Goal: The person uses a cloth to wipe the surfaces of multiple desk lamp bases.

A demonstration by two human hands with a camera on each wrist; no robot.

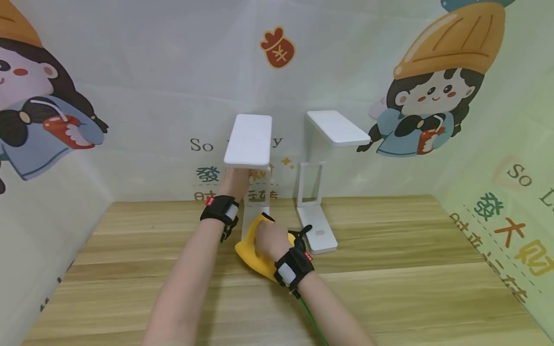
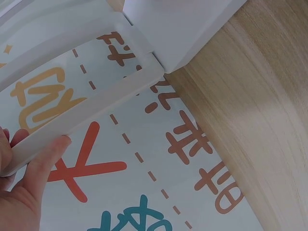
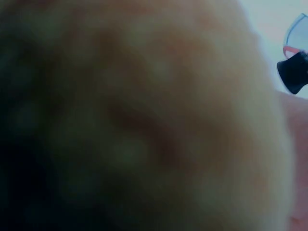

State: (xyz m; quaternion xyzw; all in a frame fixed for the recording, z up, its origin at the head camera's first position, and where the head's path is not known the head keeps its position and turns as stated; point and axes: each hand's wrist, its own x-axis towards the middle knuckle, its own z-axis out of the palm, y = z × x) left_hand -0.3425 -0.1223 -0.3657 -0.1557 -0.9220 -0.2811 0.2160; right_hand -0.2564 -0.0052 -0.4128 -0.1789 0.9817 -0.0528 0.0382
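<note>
Two white folding stands, each a flat top panel over a hinged frame and base, are side by side at the back of the table. On the left stand [image 1: 248,140], my left hand [image 1: 235,182] pinches one bar of the upright frame [image 2: 96,110] between thumb and fingers, partly hidden behind the panel in the head view. My right hand [image 1: 272,239] grips a yellow cloth [image 1: 248,250] with dark trim and bunches it over that stand's base. In the right wrist view a blurred surface close to the lens hides most of the hand.
The second stand [image 1: 318,226] is just right of my right hand, its top panel [image 1: 337,128] angled. Behind both rises a printed backdrop [image 1: 164,96] with cartoon figures, meeting the wooden table [image 1: 389,269] at its back edge. A green cable [image 1: 312,317] trails from my right wrist.
</note>
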